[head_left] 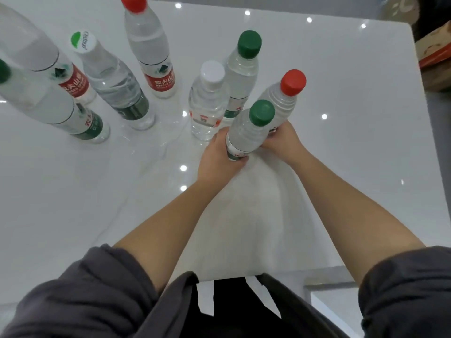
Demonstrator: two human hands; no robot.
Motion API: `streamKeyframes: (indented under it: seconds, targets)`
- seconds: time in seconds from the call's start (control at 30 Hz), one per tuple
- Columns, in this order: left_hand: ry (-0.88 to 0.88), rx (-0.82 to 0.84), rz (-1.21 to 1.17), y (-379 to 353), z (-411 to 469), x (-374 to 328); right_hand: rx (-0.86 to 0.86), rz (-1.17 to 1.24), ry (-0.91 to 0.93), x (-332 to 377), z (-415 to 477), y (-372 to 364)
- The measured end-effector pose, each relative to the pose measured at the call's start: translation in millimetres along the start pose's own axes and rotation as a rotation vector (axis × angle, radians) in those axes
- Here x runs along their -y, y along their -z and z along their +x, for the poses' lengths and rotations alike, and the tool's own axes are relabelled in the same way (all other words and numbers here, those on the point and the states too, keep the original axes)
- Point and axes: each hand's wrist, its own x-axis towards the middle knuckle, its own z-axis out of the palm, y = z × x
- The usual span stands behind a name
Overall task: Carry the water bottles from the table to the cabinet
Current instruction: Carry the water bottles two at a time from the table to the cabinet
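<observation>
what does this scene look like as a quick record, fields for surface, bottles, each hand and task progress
surface: glossy white table
bottles in view: eight, all upright or nearly so
left hand: grip closed on green-capped bottle
right hand: grip closed on red-capped bottle
standing untouched nearby: white-capped bottle and taller green-capped bottle
far left group: four more bottles, caps red, white with green, green, and one out of frame
cabinet: not in view
progress: two bottles gripped, six left standing on the table
</observation>
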Motion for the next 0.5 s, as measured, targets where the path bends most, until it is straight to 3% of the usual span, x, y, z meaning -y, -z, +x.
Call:
streamKeyframes:
  seconds: [0.27,0.5]
  targets:
    - [0.045,0.051,0.091,29,-36,11,-0.028,0.127,-0.156,-4,-91,-3]
    - [0.058,0.065,0.128,37,-67,36,-0.221,0.221,-0.216,-23,-145,-29]
